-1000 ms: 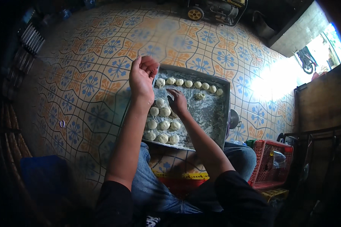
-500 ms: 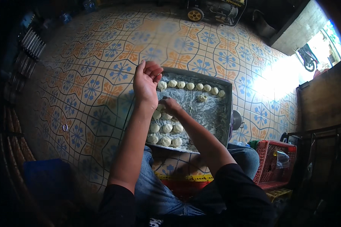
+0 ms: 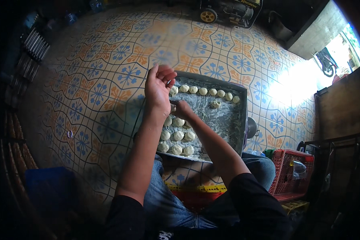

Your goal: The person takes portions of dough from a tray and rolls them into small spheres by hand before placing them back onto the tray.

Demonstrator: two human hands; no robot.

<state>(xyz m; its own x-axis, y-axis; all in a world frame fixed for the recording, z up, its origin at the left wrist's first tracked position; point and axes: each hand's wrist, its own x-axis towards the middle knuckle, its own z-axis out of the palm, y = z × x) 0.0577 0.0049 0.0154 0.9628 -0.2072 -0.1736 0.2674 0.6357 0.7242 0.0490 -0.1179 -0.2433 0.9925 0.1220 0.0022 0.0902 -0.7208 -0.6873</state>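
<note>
My left hand (image 3: 159,86) is raised over the left side of a floured metal tray (image 3: 244,120), its palm turned up and fingers loosely curled but apart, with nothing visible in it. Just beside its wrist, my right hand (image 3: 181,109) is closed, and a pale dough ball (image 3: 173,108) shows at its fingertips, partly hidden. Round dough balls (image 3: 203,91) line the tray's far side. More dough balls (image 3: 179,136) sit in short rows at its near left. A smaller, rough lump of dough (image 3: 216,104) lies alone towards the right.
The tray is in front of my bent legs. A red plastic crate (image 3: 290,172) stands at the right, and a metal pot (image 3: 251,127) is by the tray's right edge. Patterned tiles (image 3: 96,96) cover the floor. A wheeled machine (image 3: 228,14) stands at the far side.
My right hand has lifted slightly away from the near rows, uncovering more of the dough balls below it. My left hand keeps its pose; the whole view has shifted slightly.
</note>
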